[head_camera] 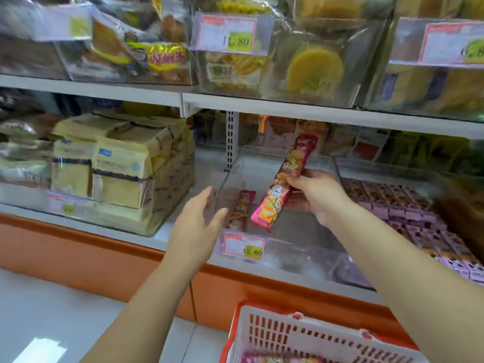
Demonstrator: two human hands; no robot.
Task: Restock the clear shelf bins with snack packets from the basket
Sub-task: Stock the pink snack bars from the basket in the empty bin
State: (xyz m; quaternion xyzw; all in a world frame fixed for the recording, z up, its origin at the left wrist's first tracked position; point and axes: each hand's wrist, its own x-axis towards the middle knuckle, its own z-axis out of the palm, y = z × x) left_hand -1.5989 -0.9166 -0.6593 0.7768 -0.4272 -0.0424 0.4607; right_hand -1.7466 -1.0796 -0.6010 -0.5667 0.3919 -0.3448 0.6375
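Note:
My right hand (318, 193) grips a long pink snack packet (284, 182) near its middle, tilted over the clear shelf bin (288, 247) with the 15.60 price tag. One more such packet (242, 209) lies inside that bin along its left wall. With straight fingers and nothing in it, my left hand (195, 227) hovers at the bin's front left corner. The white and red basket (301, 334) sits low in front of me, with pink packets (272, 358) showing at its bottom.
A bin of yellow packets (117, 169) stands to the left. Purple boxes (408, 205) fill the bin on the right. The upper shelf (262, 106) carries bins of yellow snacks. An orange base panel (104, 255) runs under the shelf above the pale floor.

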